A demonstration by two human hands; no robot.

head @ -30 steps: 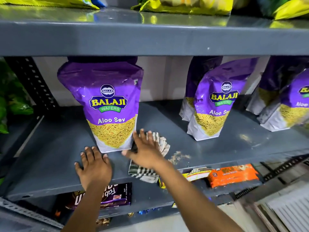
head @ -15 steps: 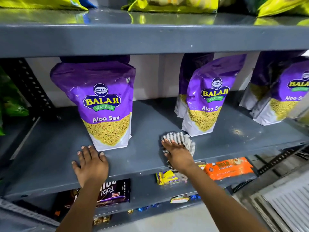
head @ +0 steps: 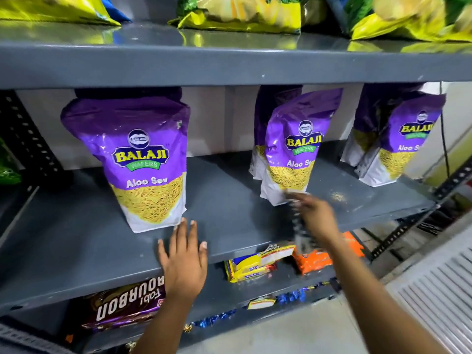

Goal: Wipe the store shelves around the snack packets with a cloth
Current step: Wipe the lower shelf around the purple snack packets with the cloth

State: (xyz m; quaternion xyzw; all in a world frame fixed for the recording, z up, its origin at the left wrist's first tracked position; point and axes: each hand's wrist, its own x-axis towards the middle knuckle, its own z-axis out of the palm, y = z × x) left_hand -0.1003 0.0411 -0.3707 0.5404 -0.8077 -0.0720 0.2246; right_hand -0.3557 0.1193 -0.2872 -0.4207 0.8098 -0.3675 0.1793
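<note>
A grey metal shelf carries purple Aloo Sev snack packets: one on the left, a pair in the middle and more on the right. My right hand presses a black-and-white checked cloth onto the shelf just in front of the middle packets; the cloth is motion-blurred and hangs over the front edge. My left hand lies flat, fingers apart, on the shelf's front edge below the left packet's right corner.
Yellow-green crisp bags sit on the shelf above. Below lie a Bourbon biscuit pack, a yellow pack and an orange pack. A pale dust patch marks the shelf right of the cloth. A perforated upright stands at right.
My right hand has swept the cloth rightward along the shelf, from beside the left packet to the middle packets. My left hand has shifted right along the front edge.
</note>
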